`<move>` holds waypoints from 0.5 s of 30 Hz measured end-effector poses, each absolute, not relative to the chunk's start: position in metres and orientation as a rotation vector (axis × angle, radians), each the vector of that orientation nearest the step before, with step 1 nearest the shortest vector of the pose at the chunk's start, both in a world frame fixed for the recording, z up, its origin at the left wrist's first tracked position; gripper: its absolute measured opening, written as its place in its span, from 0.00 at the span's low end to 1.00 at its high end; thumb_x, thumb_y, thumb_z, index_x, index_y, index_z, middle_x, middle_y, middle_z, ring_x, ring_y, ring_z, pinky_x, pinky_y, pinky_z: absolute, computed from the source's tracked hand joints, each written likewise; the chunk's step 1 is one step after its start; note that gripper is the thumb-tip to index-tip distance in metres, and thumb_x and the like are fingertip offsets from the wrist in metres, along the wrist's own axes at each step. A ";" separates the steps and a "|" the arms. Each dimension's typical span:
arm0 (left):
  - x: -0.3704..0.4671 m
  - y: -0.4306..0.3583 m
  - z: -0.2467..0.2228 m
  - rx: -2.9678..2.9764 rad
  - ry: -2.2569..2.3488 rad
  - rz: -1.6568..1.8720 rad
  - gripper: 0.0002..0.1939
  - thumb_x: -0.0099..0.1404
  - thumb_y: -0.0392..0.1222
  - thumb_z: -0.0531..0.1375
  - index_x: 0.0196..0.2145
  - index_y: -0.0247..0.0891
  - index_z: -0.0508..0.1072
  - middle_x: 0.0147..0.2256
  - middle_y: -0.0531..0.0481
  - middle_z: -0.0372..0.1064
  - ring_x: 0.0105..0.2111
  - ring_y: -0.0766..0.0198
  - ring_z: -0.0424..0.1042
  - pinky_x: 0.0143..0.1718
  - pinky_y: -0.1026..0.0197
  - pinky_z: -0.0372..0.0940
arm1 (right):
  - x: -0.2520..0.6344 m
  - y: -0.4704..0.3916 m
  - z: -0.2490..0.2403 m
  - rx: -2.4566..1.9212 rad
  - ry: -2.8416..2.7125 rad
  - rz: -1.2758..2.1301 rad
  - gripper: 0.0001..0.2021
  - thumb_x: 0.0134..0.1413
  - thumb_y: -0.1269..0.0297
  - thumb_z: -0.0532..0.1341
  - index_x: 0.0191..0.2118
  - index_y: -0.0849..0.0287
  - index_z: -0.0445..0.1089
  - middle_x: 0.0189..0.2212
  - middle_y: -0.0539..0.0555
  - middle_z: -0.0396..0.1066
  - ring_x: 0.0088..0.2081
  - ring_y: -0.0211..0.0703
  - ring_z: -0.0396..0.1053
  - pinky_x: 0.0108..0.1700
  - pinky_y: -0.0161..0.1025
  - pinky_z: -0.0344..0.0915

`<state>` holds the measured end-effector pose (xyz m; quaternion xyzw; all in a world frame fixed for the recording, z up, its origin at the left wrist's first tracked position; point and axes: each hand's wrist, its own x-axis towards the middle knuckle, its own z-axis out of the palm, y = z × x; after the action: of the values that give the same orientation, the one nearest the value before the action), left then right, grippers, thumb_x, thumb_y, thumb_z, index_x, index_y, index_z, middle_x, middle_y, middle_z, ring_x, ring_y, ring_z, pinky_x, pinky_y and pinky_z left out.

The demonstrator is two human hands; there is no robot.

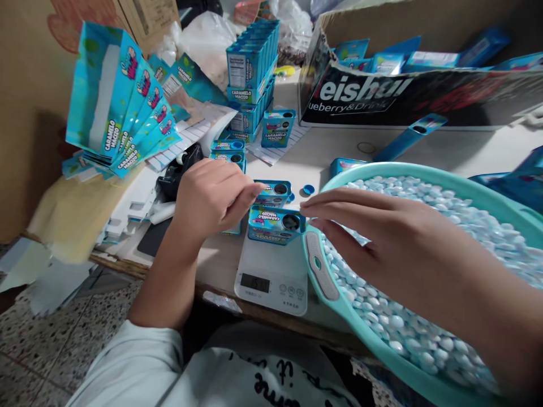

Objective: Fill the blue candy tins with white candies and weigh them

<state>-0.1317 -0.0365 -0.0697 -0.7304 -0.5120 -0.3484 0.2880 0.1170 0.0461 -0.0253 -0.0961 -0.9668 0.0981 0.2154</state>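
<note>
My left hand (214, 198) is closed, its fingers curled out of sight beneath it and its thumb reaching to a blue candy box (271, 191). What the curled fingers hold, if anything, is hidden. Just right of that, another blue candy box (276, 224), with a round dark hole in its top, sits on a white digital scale (271, 282). My right hand (373, 226) stretches over the rim of a turquoise basin (403, 169), fingers extended and fingertips beside that box's right end. Wrapped whitish candies (396, 322) fill the basin.
A small blue cap (308, 189) lies behind the scale. Stacked candy boxes (252, 68) stand farther back. Folded display cartons (119, 107) lean at left. A black carton (407, 96) with blue boxes inside is at back right. The table's front edge (127, 268) runs close to me.
</note>
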 end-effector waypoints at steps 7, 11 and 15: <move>-0.133 -0.041 -0.066 -1.966 -1.408 -0.963 0.21 0.79 0.47 0.51 0.27 0.42 0.66 0.23 0.53 0.67 0.26 0.62 0.67 0.30 0.55 0.55 | 0.134 0.063 -0.032 -0.301 -2.863 -0.158 0.14 0.56 0.80 0.51 0.35 0.61 0.74 0.40 0.63 0.78 0.34 0.51 0.75 0.35 0.49 0.72; -0.134 -0.041 -0.068 -1.965 -1.440 -0.957 0.21 0.79 0.49 0.50 0.27 0.42 0.66 0.24 0.53 0.66 0.27 0.62 0.68 0.31 0.55 0.55 | 0.149 0.080 -0.042 -0.230 -3.062 -0.255 0.13 0.53 0.79 0.52 0.28 0.56 0.70 0.34 0.62 0.76 0.34 0.51 0.74 0.37 0.50 0.72; -0.135 -0.041 -0.070 -1.994 -1.492 -0.936 0.22 0.80 0.52 0.50 0.29 0.41 0.66 0.25 0.53 0.65 0.29 0.61 0.68 0.33 0.56 0.56 | 0.152 0.082 -0.041 -0.478 -3.222 -0.130 0.13 0.63 0.70 0.49 0.38 0.57 0.71 0.41 0.62 0.76 0.32 0.49 0.74 0.36 0.50 0.73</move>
<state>-0.1353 -0.0409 -0.0704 -0.7278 -0.5447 -0.3418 0.2384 0.1519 0.0822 -0.0412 -0.1465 -0.9866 -0.0399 -0.0590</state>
